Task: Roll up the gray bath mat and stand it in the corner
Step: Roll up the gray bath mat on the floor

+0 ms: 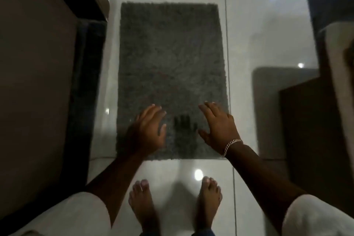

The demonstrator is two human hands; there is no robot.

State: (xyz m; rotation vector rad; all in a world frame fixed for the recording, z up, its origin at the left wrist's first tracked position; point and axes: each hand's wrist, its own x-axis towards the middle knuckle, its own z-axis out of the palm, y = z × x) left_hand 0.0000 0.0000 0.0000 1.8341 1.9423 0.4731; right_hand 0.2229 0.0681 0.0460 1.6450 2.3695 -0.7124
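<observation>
my left hand (148, 130) and right hand (217, 126) hover spread, gripping nothing; the gray bath mat (172, 59) at centre frame looks soft, floppy; i'd pinch its near edge.

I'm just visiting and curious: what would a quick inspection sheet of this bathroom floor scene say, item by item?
Surface: glossy pale tile floor, light spots reflected in it.
Job's things: gray bath mat lying flat, not yet rolled.
Clutter: second dark mat at the far right; nothing lies on the gray mat.
Hands: left hand and right hand, both open with fingers spread over the mat's near end, holding nothing; chain bracelet on the right wrist.
Cables: nothing seen.
Surroundings: dark cabinet on the left; bare feet on the tiles just short of the mat.
</observation>
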